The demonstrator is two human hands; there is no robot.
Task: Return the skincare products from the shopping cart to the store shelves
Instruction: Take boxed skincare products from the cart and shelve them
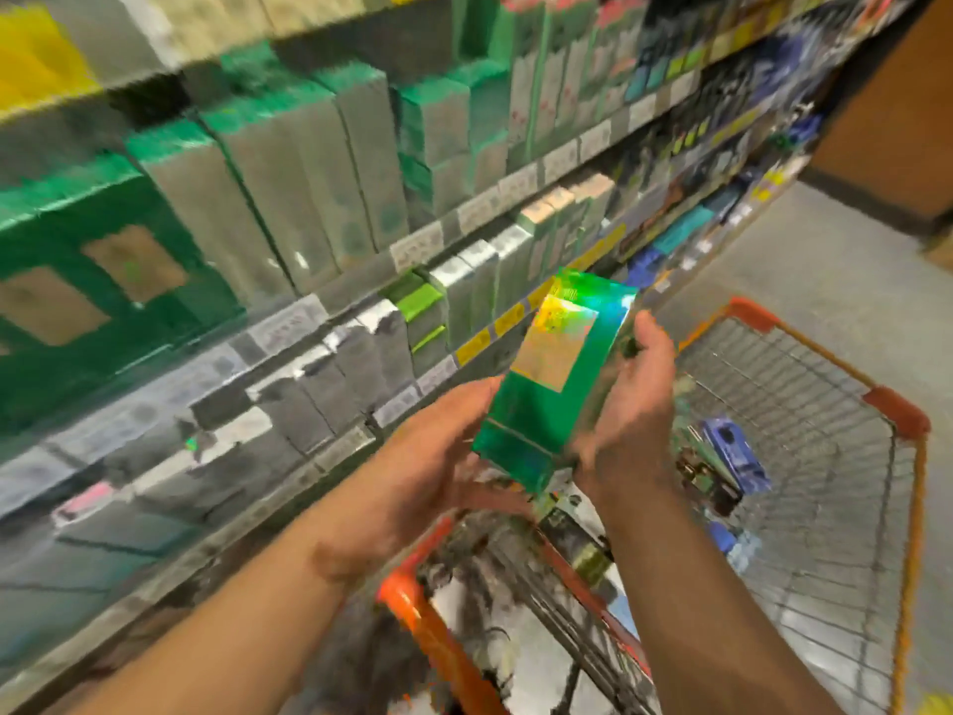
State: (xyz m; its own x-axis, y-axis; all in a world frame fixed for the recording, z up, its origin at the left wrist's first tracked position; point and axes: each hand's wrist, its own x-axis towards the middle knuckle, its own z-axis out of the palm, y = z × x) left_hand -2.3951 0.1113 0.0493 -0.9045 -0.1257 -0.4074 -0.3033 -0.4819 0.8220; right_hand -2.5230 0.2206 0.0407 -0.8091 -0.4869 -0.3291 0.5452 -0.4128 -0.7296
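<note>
A shiny green skincare box (552, 384) with a gold label is held tilted above the near end of the shopping cart (897, 415). My left hand (438, 441) cups its lower left side. My right hand (629, 399) grips its right edge, thumb near the top. The store shelves (330, 312) run along the left, packed with green-topped and silver boxes. Inside the wire cart lie a blue box (737, 456) and other small products, partly hidden by my right forearm. The whole view is motion-blurred.
Price tags line the shelf edges (521, 183). The orange-framed cart stands right of the shelves on a grey floor (851, 270). A brown wall or pillar (897, 121) rises at the far right.
</note>
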